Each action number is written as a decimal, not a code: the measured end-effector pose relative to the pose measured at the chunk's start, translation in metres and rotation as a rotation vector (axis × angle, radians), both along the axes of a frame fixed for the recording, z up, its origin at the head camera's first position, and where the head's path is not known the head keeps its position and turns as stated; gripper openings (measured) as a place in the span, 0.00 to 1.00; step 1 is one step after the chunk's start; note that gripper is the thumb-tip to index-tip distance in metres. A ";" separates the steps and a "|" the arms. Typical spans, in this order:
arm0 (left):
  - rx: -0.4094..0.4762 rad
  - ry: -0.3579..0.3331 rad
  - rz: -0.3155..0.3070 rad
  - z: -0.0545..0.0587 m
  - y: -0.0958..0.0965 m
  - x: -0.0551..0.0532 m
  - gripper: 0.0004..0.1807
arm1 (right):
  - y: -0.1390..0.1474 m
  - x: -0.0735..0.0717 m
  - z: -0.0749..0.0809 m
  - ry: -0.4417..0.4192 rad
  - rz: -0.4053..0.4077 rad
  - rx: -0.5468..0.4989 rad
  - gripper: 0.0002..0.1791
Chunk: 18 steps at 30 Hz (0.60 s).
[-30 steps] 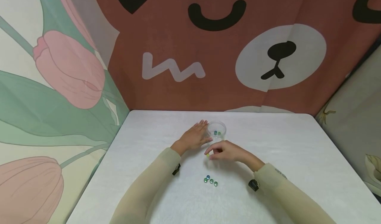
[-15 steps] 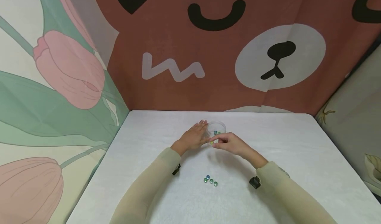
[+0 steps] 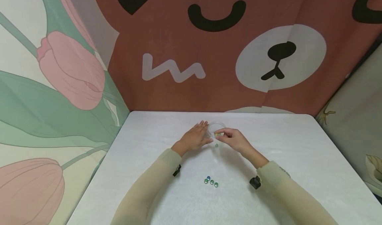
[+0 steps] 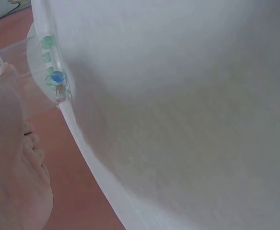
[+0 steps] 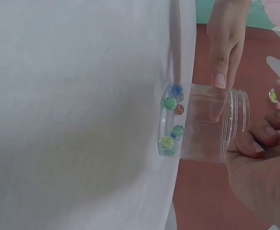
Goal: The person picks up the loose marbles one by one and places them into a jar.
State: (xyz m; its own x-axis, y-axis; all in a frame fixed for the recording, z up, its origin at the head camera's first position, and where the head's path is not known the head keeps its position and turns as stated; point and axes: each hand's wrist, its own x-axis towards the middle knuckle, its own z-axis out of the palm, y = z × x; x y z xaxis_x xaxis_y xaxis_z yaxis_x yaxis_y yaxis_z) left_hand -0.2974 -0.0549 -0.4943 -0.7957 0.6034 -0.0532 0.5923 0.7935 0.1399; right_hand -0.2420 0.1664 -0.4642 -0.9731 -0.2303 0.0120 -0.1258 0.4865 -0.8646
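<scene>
A clear jar [image 3: 217,124] stands upright with several green, blue, yellow and reddish marbles [image 5: 170,103] at its bottom. My left hand [image 3: 193,137] lies along its left side with fingers extended, and the thumb touches the wall, as the right wrist view shows too. Over the jar's mouth my right hand [image 3: 235,139] pinches a yellow-and-clear marble [image 5: 273,95] between thumb and index finger, its other fingers curled beside the rim. That hand covers part of the jar in the head view. In the left wrist view more marbles [image 4: 57,77] show through the jar's wall.
Several loose green and blue marbles [image 3: 212,182] lie on the white table [image 3: 167,198] nearer to me, between my forearms. A brown bear-print cloth [image 3: 179,95] hangs behind the table's far edge, and a tulip-print cloth [image 3: 71,69] hangs at the left.
My right hand has moved away from me and slightly right, carrying the yellow marble from in front of the jar to over its mouth. The left hand has stayed put.
</scene>
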 end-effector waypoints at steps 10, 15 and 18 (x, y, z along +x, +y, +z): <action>0.000 -0.004 -0.004 0.000 0.000 0.001 0.46 | 0.003 -0.005 -0.002 -0.056 -0.110 -0.025 0.20; 0.005 -0.006 -0.005 -0.001 -0.001 0.000 0.46 | 0.004 -0.009 -0.003 -0.072 -0.155 -0.036 0.19; 0.005 -0.004 -0.007 -0.001 -0.001 -0.001 0.46 | 0.005 -0.010 -0.003 -0.056 -0.164 -0.036 0.19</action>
